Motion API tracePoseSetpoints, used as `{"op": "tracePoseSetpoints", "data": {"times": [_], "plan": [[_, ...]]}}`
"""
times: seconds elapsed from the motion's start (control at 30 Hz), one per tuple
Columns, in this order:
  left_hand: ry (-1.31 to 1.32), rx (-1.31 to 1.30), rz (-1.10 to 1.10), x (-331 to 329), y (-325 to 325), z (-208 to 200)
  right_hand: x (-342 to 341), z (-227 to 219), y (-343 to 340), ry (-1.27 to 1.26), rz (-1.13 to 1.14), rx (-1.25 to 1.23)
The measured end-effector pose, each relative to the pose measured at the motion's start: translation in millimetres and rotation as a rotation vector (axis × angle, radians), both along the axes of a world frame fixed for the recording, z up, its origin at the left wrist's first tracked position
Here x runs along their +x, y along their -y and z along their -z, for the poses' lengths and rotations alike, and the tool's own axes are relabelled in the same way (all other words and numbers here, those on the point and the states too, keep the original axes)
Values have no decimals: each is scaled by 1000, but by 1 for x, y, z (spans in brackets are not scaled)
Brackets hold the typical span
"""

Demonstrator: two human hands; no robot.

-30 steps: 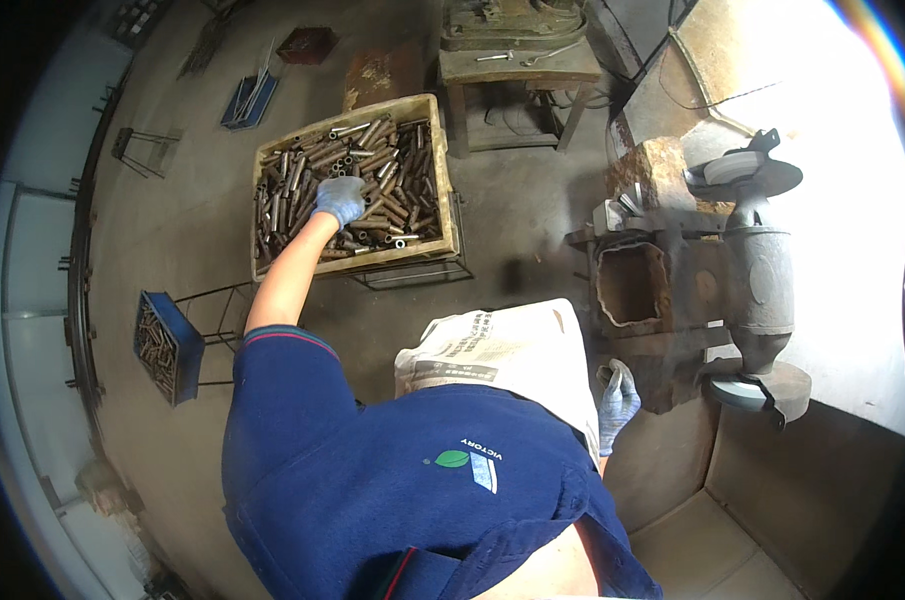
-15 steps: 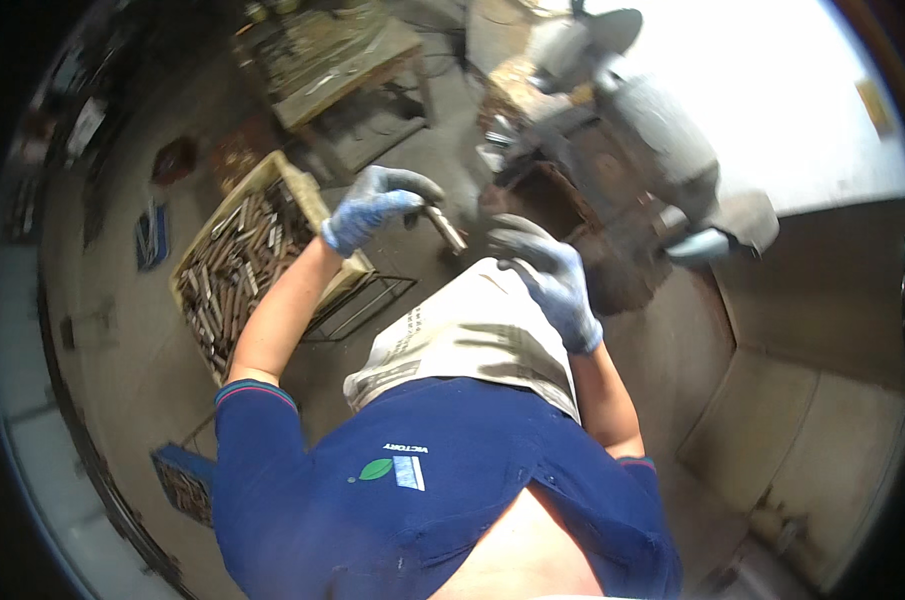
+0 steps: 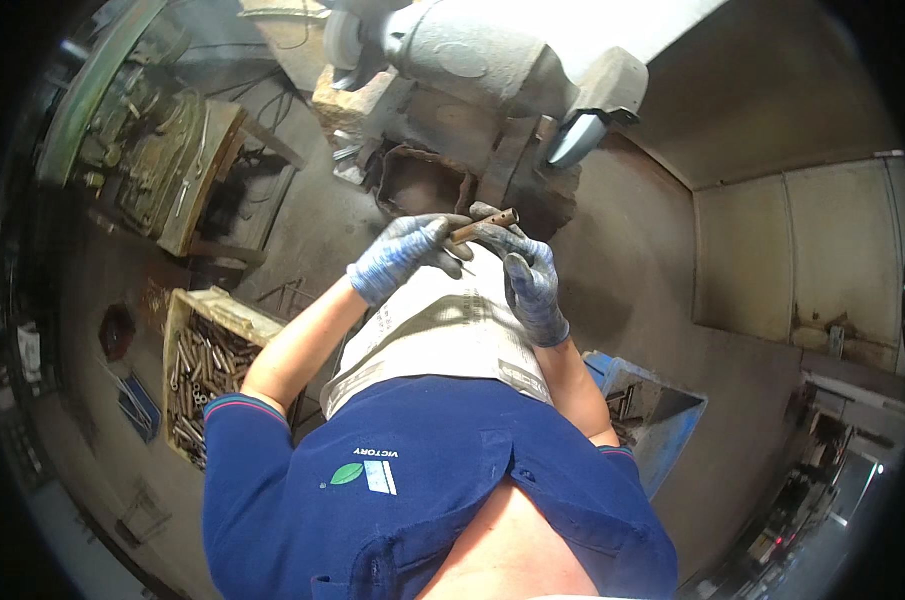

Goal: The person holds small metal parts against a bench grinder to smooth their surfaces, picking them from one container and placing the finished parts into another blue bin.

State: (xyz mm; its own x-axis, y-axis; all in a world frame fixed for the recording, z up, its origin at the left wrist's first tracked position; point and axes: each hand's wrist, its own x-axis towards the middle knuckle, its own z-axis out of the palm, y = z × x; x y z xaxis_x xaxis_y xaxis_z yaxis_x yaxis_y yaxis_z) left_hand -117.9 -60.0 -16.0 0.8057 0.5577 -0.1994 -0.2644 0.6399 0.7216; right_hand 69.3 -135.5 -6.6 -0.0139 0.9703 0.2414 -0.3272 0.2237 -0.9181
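Observation:
Both my hands wear blue gloves with dark grey palms and fingers. Between them, in front of my apron, a short brown metal tube (image 3: 484, 225) with small holes near its far right end is held at a slant. The fingers of my left hand (image 3: 408, 254) close on its left end. My right hand (image 3: 528, 280) has its fingers around the right part, with the open tip sticking out above them. Just beyond the hands stands a grey bench grinder (image 3: 472, 45), with a pale wheel (image 3: 578, 138) showing under its right guard.
A pale crate (image 3: 234, 312) full of similar tubes stands to my left. At my right elbow is a blue bin (image 3: 684, 430) with some tubes in it. A dark, rough-edged opening (image 3: 424, 180) lies below the grinder. A worktable (image 3: 202, 180) stands at the far left.
My right hand, open and apart from the tube before, has closed on it. The tube has swung so its free end points up and right. The view has turned rightward.

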Motion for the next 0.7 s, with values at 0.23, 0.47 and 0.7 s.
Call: {"op": "tracePoseSetpoints", "data": {"times": [0.23,0.47,0.7], "plan": [[1,74,-119,44,-11,-10,25,-13,8,249,300,32],[-21,40,-59,55,-25,2,22,-10,20,844,639,100],[-14,-37,89,60,-47,15,25,13,12,508,648,-37]]}}
